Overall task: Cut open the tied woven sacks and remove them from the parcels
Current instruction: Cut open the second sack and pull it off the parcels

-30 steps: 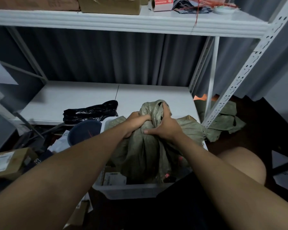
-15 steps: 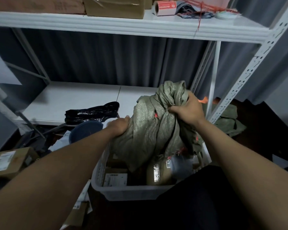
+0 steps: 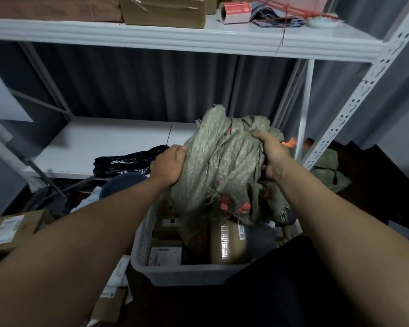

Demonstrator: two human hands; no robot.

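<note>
I hold one crumpled woven sack above the white basket, its long axis running from 12 down to 6 o'clock, frayed end hanging. My left hand grips its 9 o'clock side, my right hand clutches the 3 o'clock side. Several parcels lie in the basket below. White metal shelving stands at 12 o'clock against a grey curtain.

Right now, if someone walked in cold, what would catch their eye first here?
Centre frame, the crumpled grey-green woven sack, gripped by the left hand and the right hand, hangs above the white plastic crate of brown taped parcels. Behind, a glossy black plastic bag lies on the white lower shelf.
</note>
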